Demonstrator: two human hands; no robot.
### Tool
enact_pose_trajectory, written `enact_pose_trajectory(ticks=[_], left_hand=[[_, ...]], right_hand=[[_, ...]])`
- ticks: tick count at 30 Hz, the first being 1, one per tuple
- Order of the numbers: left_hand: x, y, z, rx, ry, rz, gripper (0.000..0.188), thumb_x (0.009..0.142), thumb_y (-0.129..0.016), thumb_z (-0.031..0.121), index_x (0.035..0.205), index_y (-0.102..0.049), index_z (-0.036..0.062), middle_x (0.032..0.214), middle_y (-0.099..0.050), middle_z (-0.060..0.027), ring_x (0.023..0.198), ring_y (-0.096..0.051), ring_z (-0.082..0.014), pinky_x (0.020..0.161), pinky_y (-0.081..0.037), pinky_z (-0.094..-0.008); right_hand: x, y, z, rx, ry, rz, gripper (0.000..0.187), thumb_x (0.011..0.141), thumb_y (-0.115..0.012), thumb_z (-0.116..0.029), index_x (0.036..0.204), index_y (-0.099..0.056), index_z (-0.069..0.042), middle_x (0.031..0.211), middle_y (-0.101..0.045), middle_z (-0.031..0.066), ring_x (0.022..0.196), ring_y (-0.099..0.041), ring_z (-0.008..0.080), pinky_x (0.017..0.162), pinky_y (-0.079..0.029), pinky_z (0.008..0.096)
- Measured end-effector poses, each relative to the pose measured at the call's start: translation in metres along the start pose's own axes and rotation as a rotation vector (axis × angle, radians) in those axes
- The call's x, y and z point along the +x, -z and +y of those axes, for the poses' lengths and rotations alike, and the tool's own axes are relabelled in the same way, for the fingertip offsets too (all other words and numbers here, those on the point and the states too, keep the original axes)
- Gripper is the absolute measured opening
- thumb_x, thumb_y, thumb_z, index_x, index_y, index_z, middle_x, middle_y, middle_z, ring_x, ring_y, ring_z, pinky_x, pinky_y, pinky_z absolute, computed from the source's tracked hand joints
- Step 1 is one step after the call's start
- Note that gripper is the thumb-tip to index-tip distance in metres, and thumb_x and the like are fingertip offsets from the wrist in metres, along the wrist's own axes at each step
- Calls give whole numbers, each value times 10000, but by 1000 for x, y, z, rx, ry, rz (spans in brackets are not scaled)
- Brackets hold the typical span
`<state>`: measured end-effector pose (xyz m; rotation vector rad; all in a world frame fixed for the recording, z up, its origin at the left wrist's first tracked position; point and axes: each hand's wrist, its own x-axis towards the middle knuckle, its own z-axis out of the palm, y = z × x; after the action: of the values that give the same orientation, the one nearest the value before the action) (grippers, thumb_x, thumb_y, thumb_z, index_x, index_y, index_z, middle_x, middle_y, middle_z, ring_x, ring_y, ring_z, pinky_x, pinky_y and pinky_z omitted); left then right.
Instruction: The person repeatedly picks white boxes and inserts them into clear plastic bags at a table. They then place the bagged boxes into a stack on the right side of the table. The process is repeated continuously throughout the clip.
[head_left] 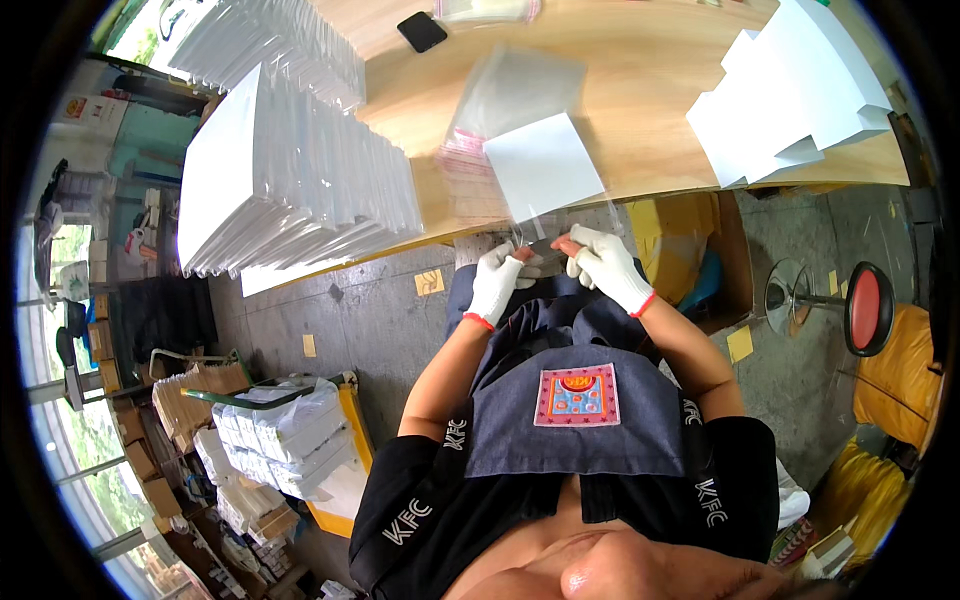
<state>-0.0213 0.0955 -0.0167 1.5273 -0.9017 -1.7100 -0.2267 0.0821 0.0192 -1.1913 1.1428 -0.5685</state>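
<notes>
A white sheet (545, 165) lies tilted at the table's front edge and seems to sit inside a clear plastic bag, whose faint edges run down past the table toward my hands. My left hand (496, 284), in a white knit glove with bare fingertips, is closed in a pinch at the bag's near end. Opposite it, my right hand (607, 267) wears the same kind of glove, its thumb and finger pressed together at the film. Exactly where the film ends between them is hard to see. Behind the sheet are several clear bags (525, 88) with pink-printed strips.
Tall stacks of white sheets in clear sleeves (330, 175) stand on the table's left. White folded card pieces (790, 95) are piled at the right. A black phone (422, 32) lies at the back. Below are a cardboard box (735, 260), a red-seated stool (870, 308) and a loaded cart (280, 435).
</notes>
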Motion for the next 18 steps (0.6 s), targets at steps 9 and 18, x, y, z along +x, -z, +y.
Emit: enact_pose_trajectory(ticks=[9, 18], left_hand=[[-7, 15, -6, -166, 10, -92, 233, 893, -456, 110, 1034, -572, -36, 924, -649, -109, 757, -638, -170, 643, -534, -263], [0, 19, -20, -260, -6, -49, 260, 883, -473, 119, 1070, -541, -48, 949, -641, -172, 783, -649, -217, 666, -545, -300]], right_hand=[[32, -38, 2, -1188, 476, 55, 166, 834, -538, -285, 902, -508, -136, 685, -647, 82, 632, -646, 282, 520, -487, 420], [19, -21, 0, -525, 302, -133, 128, 789, -602, -140, 851, -518, -65, 643, -622, 67, 548, -611, 149, 477, -474, 310]])
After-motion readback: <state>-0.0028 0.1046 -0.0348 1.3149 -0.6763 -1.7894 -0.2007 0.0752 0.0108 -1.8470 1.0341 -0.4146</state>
